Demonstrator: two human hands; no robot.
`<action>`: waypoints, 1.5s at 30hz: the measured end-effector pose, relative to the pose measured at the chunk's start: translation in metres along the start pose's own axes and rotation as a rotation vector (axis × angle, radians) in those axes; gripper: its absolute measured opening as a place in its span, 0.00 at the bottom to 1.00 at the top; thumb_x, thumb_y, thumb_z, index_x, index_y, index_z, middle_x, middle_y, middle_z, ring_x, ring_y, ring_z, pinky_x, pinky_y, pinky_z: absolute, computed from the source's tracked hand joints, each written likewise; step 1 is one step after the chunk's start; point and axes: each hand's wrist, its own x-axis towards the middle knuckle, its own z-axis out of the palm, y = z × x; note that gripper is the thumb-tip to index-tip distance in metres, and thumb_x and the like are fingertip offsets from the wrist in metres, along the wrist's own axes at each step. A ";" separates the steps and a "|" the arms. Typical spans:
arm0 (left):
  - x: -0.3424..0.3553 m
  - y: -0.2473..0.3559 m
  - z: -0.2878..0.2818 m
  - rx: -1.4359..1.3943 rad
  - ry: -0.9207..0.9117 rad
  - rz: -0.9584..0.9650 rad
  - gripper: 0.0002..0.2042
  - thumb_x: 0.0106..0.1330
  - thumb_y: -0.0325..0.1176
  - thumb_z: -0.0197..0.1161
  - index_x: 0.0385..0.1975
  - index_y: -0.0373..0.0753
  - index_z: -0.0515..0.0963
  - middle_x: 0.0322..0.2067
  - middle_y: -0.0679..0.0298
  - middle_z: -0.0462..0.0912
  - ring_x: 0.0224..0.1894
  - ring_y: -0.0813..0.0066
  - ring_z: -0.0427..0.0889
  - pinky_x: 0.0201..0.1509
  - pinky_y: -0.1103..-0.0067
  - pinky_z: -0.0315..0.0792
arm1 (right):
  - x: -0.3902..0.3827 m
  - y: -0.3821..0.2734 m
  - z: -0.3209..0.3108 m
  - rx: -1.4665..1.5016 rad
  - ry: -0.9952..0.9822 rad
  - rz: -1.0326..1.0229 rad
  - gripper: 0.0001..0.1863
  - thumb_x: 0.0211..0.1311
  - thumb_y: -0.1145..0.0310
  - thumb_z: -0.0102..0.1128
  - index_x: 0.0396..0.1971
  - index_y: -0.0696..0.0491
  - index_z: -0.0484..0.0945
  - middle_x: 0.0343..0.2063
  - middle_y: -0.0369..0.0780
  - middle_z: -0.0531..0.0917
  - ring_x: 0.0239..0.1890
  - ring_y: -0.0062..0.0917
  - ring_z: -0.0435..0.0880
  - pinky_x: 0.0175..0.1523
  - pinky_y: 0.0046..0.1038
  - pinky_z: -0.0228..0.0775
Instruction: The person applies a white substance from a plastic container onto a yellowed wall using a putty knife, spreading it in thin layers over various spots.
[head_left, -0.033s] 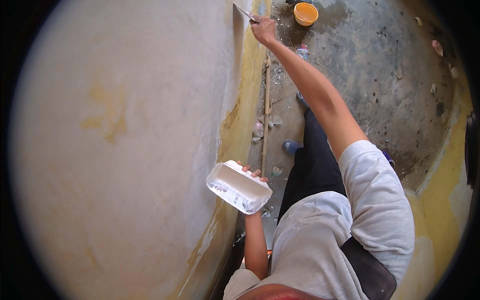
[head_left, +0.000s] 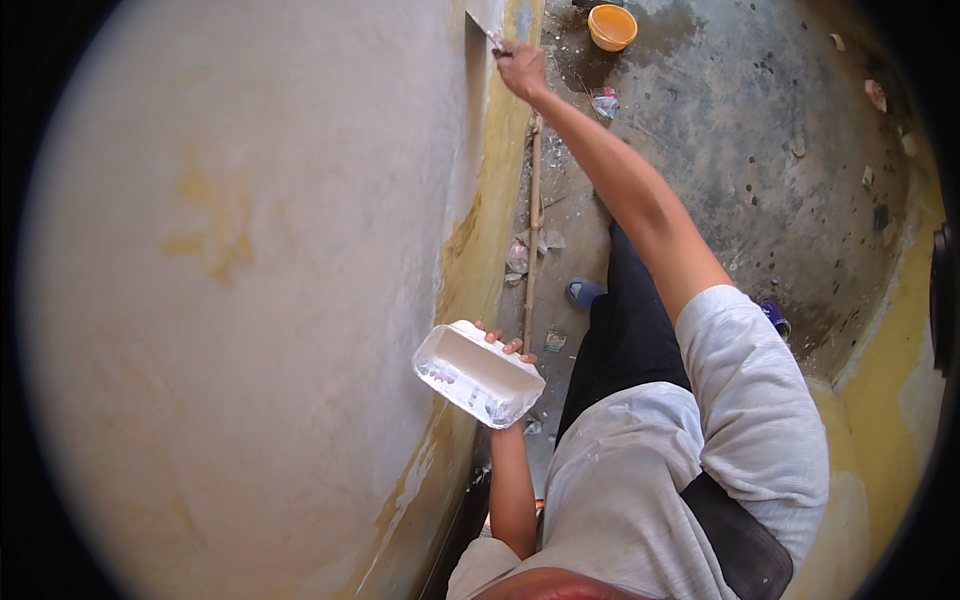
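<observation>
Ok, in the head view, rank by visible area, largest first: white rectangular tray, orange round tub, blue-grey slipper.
1. White rectangular tray
2. Orange round tub
3. Blue-grey slipper, only partly visible

Apparent size only: the tray is nearer the camera, so its true size against the tub is unsure.

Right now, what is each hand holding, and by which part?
The left hand holds a white tray from beneath, curled round its far long edge; the right hand grips a bladed tool by its handle end.
</observation>
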 end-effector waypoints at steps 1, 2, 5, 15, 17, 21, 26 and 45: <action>-0.001 0.001 0.000 -0.015 -0.006 -0.014 0.32 0.58 0.57 0.57 0.60 0.51 0.61 0.47 0.69 0.71 0.47 0.65 0.68 0.52 0.62 0.59 | -0.024 0.001 0.007 0.004 -0.030 0.008 0.18 0.55 0.69 0.54 0.46 0.49 0.80 0.31 0.49 0.82 0.31 0.40 0.84 0.37 0.33 0.74; 0.001 0.000 0.000 -0.030 -0.016 -0.029 0.32 0.58 0.58 0.57 0.60 0.51 0.61 0.47 0.69 0.71 0.47 0.65 0.68 0.52 0.62 0.59 | -0.048 0.002 0.012 0.028 0.016 -0.045 0.19 0.54 0.70 0.54 0.47 0.49 0.79 0.33 0.49 0.82 0.33 0.39 0.84 0.39 0.33 0.74; 0.001 0.001 0.001 -0.027 -0.019 -0.036 0.32 0.58 0.58 0.57 0.60 0.50 0.61 0.47 0.68 0.71 0.47 0.65 0.68 0.52 0.62 0.59 | -0.142 0.007 0.031 0.164 0.043 -0.110 0.22 0.51 0.78 0.54 0.49 0.52 0.78 0.46 0.47 0.79 0.45 0.35 0.82 0.50 0.28 0.73; -0.009 0.007 -0.009 -0.093 -0.005 -0.030 0.31 0.63 0.55 0.52 0.64 0.49 0.59 0.48 0.66 0.70 0.49 0.65 0.66 0.53 0.62 0.59 | -0.396 0.016 0.007 0.178 -0.652 0.063 0.26 0.50 0.81 0.53 0.51 0.46 0.77 0.48 0.46 0.79 0.46 0.43 0.80 0.52 0.35 0.73; -0.009 0.009 -0.011 -0.050 0.033 -0.030 0.32 0.62 0.55 0.53 0.64 0.50 0.59 0.48 0.66 0.70 0.49 0.65 0.67 0.54 0.61 0.59 | -0.391 0.042 -0.001 0.176 -0.591 0.038 0.25 0.48 0.81 0.53 0.50 0.50 0.78 0.44 0.49 0.80 0.43 0.43 0.81 0.48 0.34 0.73; -0.009 0.014 -0.020 -0.043 -0.005 -0.058 0.33 0.60 0.56 0.55 0.64 0.50 0.60 0.48 0.66 0.71 0.48 0.64 0.68 0.54 0.61 0.59 | -0.281 0.087 -0.019 0.088 -0.337 0.018 0.20 0.50 0.80 0.55 0.46 0.52 0.79 0.35 0.52 0.81 0.35 0.41 0.83 0.39 0.32 0.73; -0.008 0.010 -0.017 -0.050 -0.006 -0.057 0.33 0.58 0.58 0.57 0.62 0.50 0.61 0.47 0.67 0.71 0.47 0.64 0.69 0.53 0.61 0.60 | -0.085 0.059 -0.037 -0.114 -0.117 0.103 0.14 0.54 0.68 0.55 0.41 0.50 0.81 0.30 0.52 0.80 0.28 0.44 0.80 0.35 0.33 0.71; -0.005 0.005 -0.002 -0.085 -0.056 -0.082 0.30 0.59 0.57 0.56 0.59 0.50 0.63 0.44 0.69 0.70 0.44 0.67 0.68 0.50 0.62 0.60 | 0.059 -0.024 -0.032 -0.031 0.079 0.006 0.16 0.57 0.60 0.55 0.45 0.44 0.81 0.28 0.47 0.83 0.30 0.29 0.84 0.37 0.30 0.72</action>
